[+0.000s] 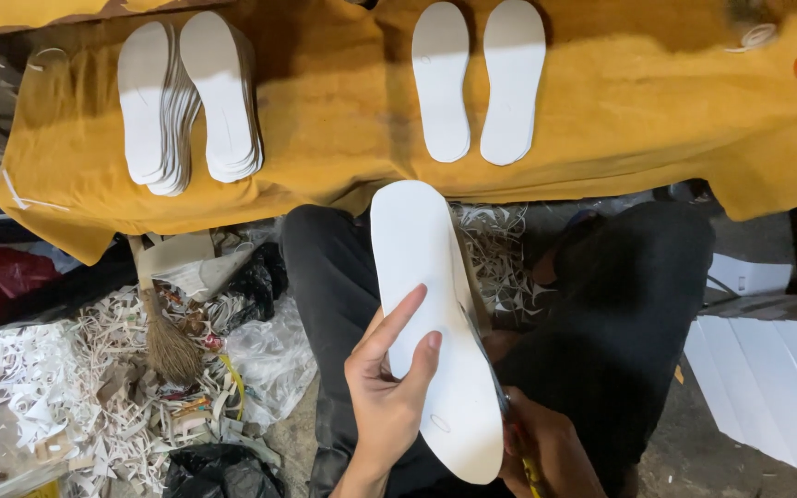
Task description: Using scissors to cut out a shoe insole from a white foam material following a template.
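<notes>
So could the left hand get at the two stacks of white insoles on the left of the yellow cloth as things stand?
Probably not right away. The left hand is holding the white insole that the right hand works on at its edge. The path to the stacks looks open, but they lie at the cloth's far side.

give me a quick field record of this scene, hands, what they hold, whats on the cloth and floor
view: head camera looking down at a seated person's lap
left hand: holds a white insole from beneath, fingers spread on its face
right hand: at the insole's right edge, gripping scissors, partly hidden
cloth: mustard cloth over a low surface
on cloth, left: two fanned insole stacks
on cloth, middle: flat insole pair
floor, left: white paper offcuts, a small broom, plastic bags
floor, right: white sheets
</notes>
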